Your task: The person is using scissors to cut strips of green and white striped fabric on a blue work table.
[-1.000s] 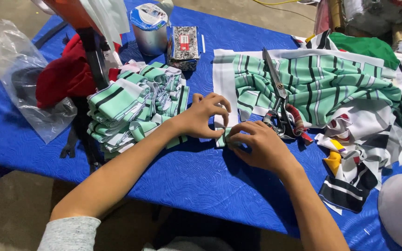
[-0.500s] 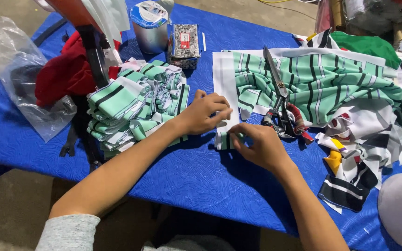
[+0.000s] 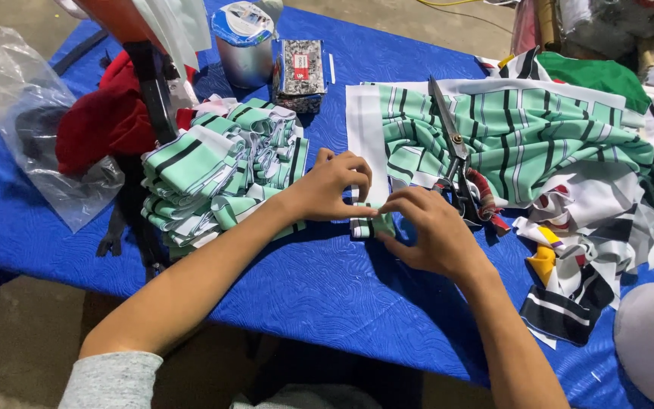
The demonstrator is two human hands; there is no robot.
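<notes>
Both hands pinched a small folded piece of mint-green striped fabric [image 3: 365, 225] on the blue quilted bench [image 3: 304, 288].

The left hand [image 3: 332, 185] and right hand [image 3: 425, 231] had fingers curled shut on the piece from either side, between a pile of folded green striped pieces [image 3: 213, 174] and a spread sheet of the same striped cloth [image 3: 524, 136]. Metal scissors with wrapped handles [image 3: 459, 170] lay just beside the right hand, on that sheet.

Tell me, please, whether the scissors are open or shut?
Shut: the scissors lie flat on the striped cloth, blades together in a single point.
</notes>
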